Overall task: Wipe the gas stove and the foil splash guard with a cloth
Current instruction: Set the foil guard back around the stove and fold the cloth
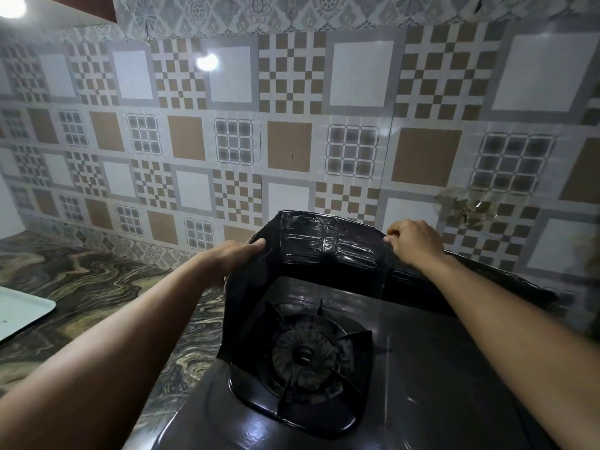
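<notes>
A dark gas stove fills the lower right, with one burner and its pan support in the middle. A dark, creased foil splash guard stands bent around the burner's left and far sides. My left hand grips the guard's upper left edge. My right hand pinches its upper right edge. No cloth is in sight.
A patterned tiled wall rises right behind the stove, with a torn patch at the right. A marbled dark countertop spreads to the left, with a white tray at its left edge.
</notes>
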`<state>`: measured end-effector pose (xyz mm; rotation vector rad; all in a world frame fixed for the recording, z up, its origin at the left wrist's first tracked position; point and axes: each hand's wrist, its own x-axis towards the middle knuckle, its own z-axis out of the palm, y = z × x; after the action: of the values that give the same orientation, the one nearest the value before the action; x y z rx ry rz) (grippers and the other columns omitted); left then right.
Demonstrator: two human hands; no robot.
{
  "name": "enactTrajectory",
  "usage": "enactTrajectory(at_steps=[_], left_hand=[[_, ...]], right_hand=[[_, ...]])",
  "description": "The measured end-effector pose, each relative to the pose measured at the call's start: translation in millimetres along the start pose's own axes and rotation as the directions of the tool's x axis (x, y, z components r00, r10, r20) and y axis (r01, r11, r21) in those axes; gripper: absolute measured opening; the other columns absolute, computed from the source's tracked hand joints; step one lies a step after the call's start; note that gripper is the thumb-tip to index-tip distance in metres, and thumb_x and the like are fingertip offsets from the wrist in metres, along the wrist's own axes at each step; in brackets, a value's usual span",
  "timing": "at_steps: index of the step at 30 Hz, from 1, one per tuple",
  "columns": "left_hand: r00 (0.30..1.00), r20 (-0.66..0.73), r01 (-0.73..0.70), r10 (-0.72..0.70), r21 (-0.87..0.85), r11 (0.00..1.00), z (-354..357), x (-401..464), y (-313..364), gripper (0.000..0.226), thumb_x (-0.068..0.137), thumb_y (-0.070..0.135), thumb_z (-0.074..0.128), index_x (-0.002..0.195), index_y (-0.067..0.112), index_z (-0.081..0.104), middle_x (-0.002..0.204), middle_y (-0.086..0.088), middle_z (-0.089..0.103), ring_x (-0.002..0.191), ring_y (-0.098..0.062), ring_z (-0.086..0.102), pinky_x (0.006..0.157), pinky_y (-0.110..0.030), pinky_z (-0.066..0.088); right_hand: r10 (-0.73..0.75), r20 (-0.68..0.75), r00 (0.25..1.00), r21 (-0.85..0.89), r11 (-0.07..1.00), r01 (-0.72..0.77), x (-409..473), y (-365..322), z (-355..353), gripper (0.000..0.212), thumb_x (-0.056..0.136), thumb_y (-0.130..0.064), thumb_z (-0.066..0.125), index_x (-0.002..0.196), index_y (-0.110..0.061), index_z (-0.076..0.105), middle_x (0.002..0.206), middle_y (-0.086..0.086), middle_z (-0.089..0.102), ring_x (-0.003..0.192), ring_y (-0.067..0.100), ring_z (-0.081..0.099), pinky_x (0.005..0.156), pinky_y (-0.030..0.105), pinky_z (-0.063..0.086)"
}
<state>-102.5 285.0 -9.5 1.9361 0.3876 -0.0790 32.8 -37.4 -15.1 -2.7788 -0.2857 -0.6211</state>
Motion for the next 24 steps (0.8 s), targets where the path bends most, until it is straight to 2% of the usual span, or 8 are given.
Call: enactTrajectory(at_steps=[3,6,9,12,14,16,21,24], left_hand=[[1.000,0.013,0.013,-0.012,-0.025,1.000,-5.2,1.2,-3.1,0.062,0.086,0.057,0.059,0.109,-0.001,0.064,0.101,-0.018,0.072,0.092,-0.033,0.070,0.092,-0.049,0.053],[1.000,0.010,-0.005,0.005,-0.044,0.999,-10.9,-0.2,-7.5,0.061,0.088,0.053,0.057,0.110,-0.003,0.063,0.094,-0.015,0.071,0.082,-0.028,0.069,0.078,-0.036,0.056],[1.000,0.005,-0.020,0.020,-0.044,0.999,-22.0,-6.2,-13.2,0.087,0.068,0.074,0.063,0.114,0.000,0.064,0.106,-0.017,0.071,0.092,-0.031,0.070,0.091,-0.043,0.055],[1.000,-0.009,-0.025,0.024,-0.079,0.997,-34.9,-9.3,-23.0,0.108,0.046,0.085,0.067,0.118,0.005,0.063,0.112,-0.017,0.070,0.096,-0.033,0.070,0.092,-0.049,0.054],[0.999,-0.045,0.001,-0.004,-0.079,0.997,-37.3,-22.0,-22.1,0.101,0.056,0.086,0.061,0.121,0.008,0.061,0.114,-0.017,0.068,0.097,-0.035,0.068,0.082,-0.053,0.056],[0.996,-0.092,0.011,-0.014,-0.028,1.000,-40.6,-33.2,-22.7,0.091,0.070,0.083,0.050,0.124,0.011,0.058,0.119,-0.016,0.064,0.100,-0.035,0.064,0.070,-0.048,0.057],[0.990,-0.139,-0.003,0.001,-0.017,1.000,-49.3,-56.3,-33.2,0.075,0.083,0.074,0.043,0.125,0.013,0.058,0.121,-0.015,0.058,0.107,-0.039,0.056,0.083,-0.054,0.053],[0.979,-0.205,-0.019,0.012,-0.030,0.999,-53.2,-61.5,-48.4,0.063,0.082,0.064,0.058,0.115,0.011,0.063,0.115,-0.011,0.057,0.097,-0.032,0.059,0.073,-0.044,0.055]], right_hand=[[0.011,0.006,1.000,0.025,1.000,-0.011,0.2,0.5,-2.3,0.022,0.089,-0.031,0.066,0.105,-0.015,0.072,0.104,0.011,0.071,0.092,0.031,0.064,0.077,0.036,0.053],[0.012,0.018,1.000,0.020,1.000,-0.012,-1.1,-0.2,-5.6,0.030,0.088,-0.032,0.067,0.114,-0.016,0.068,0.110,0.011,0.070,0.097,0.031,0.063,0.081,0.037,0.054],[0.010,0.010,1.000,-0.005,1.000,-0.010,-3.4,-4.2,-10.4,0.035,0.089,-0.031,0.066,0.120,-0.015,0.065,0.116,0.012,0.068,0.103,0.033,0.062,0.086,0.038,0.052],[-0.015,-0.019,1.000,-0.018,1.000,0.014,-8.0,-12.8,-16.2,0.037,0.089,-0.032,0.065,0.122,-0.014,0.064,0.118,0.013,0.067,0.106,0.033,0.061,0.088,0.040,0.051],[-0.042,-0.022,0.999,0.003,0.999,0.042,-13.3,-21.6,-19.7,0.039,0.088,-0.032,0.065,0.122,-0.013,0.063,0.121,0.013,0.066,0.109,0.033,0.059,0.090,0.042,0.050],[-0.065,-0.011,0.998,0.029,0.997,0.065,-20.3,-31.8,-21.9,0.040,0.088,-0.032,0.065,0.124,-0.014,0.062,0.122,0.012,0.065,0.112,0.033,0.057,0.093,0.043,0.049],[-0.150,-0.008,0.989,0.100,0.984,0.150,-41.5,-60.1,-30.8,0.042,0.087,-0.032,0.066,0.127,-0.016,0.061,0.122,0.012,0.065,0.111,0.031,0.058,0.094,0.041,0.048],[-0.202,0.017,0.979,0.136,0.971,0.198,-54.2,-79.2,-34.1,0.039,0.088,-0.031,0.065,0.124,-0.016,0.062,0.119,0.011,0.067,0.108,0.030,0.059,0.091,0.037,0.049]])
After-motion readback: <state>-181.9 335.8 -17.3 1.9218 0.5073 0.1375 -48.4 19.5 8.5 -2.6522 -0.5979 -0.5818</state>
